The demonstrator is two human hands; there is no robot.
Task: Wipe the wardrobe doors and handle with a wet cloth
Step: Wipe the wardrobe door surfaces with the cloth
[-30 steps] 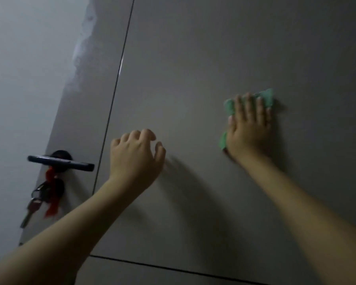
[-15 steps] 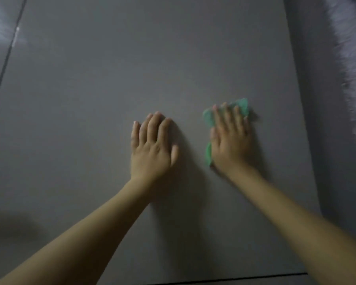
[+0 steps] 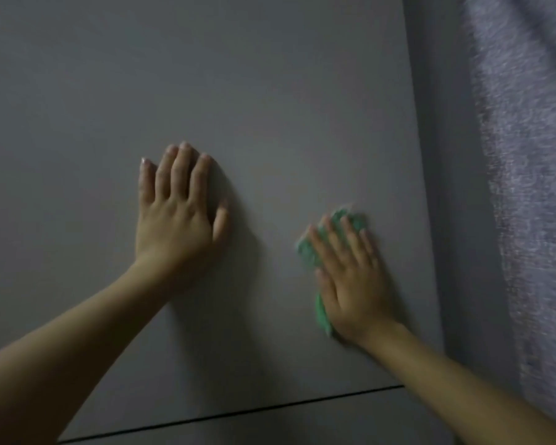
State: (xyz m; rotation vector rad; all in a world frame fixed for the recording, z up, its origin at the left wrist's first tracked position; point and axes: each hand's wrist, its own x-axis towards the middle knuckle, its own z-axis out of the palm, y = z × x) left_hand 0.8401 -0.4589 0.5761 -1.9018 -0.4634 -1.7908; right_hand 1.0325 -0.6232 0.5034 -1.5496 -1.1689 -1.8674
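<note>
1. My left hand (image 3: 177, 213) lies flat on the grey wardrobe door (image 3: 270, 101), fingers straight and close together, thumb out to the side — holding nothing.
2. My right hand (image 3: 350, 281) presses the green cloth (image 3: 307, 252) flat against the same door, fingers straight and slightly spread over it; the picture is a little blurred here.
3. The cloth peeks out past my fingertips and along the thumb side of my palm — the rest is hidden under the hand.
4. That hand sits near the door's right edge, lower than my left.
5. A thin dark gap (image 3: 238, 412) runs across below both wrists.
6. Right of the door hangs a fuzzy pale purple fabric (image 3: 533, 187).
7. No label, brand or writing is legible on door or cloth.
</note>
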